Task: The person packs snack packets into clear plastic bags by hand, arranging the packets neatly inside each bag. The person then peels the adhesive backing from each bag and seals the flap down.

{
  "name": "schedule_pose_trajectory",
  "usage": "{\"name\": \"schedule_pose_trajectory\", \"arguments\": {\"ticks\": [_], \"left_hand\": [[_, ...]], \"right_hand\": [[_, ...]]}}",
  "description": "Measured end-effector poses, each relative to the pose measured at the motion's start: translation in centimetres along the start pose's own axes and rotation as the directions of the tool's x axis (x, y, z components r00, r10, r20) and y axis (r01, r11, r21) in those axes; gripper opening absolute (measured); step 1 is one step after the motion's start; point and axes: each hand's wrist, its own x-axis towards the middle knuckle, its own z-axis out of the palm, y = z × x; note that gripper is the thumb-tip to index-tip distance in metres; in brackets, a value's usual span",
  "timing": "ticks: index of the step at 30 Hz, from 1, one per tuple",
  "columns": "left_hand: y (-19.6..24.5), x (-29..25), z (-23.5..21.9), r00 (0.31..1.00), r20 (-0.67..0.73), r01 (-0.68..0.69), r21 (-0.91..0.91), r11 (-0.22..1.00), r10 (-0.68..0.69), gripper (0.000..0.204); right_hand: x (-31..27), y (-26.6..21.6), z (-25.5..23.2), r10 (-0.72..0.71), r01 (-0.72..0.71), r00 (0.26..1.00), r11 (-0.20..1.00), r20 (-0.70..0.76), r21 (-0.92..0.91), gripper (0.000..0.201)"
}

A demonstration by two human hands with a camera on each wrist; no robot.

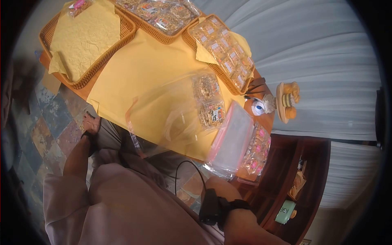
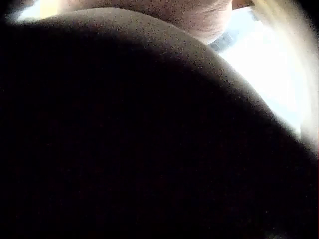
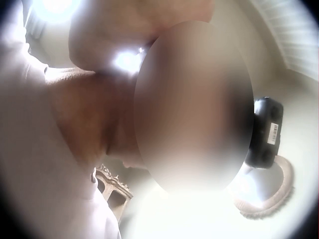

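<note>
My left hand (image 1: 92,123) rests on the grey trouser leg beside the table, fingers loosely bent, holding nothing visible. Across the yellow paper (image 1: 118,77) lies a large, see-through plastic sheet or bag (image 1: 167,116). At its right end are two packs of round, nutty pieces (image 1: 212,114); whether they are inside cannot be told. Only the base of my right hand (image 1: 222,188) shows, by the near end of the pink-edged clear bags (image 1: 232,136); its fingers are hidden. Dark, blurred cloth (image 2: 124,124) fills most of the left wrist view.
Wicker baskets line the far side: one paper-lined (image 1: 85,41), one with round packs (image 1: 163,18), one with square packs (image 1: 228,53). Pink-labelled packs (image 1: 257,151) lie beside the clear bags. A stand with breads (image 1: 288,102) and dark shelves (image 1: 281,163) are at right.
</note>
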Motion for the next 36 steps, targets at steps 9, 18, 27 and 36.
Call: {"name": "schedule_pose_trajectory", "arguments": {"ticks": [9, 18, 27, 36], "left_hand": [[-12.4, 7.9, 10.3, 0.982, -0.121, -0.186, -0.432, 0.882, 0.147, 0.097], [-7.9, 5.9, 10.3, 0.958, -0.127, -0.276, -0.194, 0.941, 0.255, 0.091], [2.7, -0.9, 1.8, 0.983, 0.024, -0.182, 0.105, 0.978, 0.181, 0.096], [5.7, -3.4, -0.4, 0.966, 0.057, -0.251, 0.001, 0.968, 0.251, 0.094]], "right_hand": [[-3.2, 0.5, -0.8, 0.008, 0.098, 0.975, 0.88, 0.221, -0.465, 0.031], [-3.7, 0.0, -1.3, -0.296, 0.315, 0.948, 0.805, 0.12, -0.503, 0.035], [-4.7, 1.6, -2.4, -0.243, 0.2, 0.969, 0.871, -0.04, -0.449, 0.036], [-5.3, 3.1, -2.9, -0.144, 0.066, 0.976, 0.908, -0.16, -0.414, 0.038]]}}
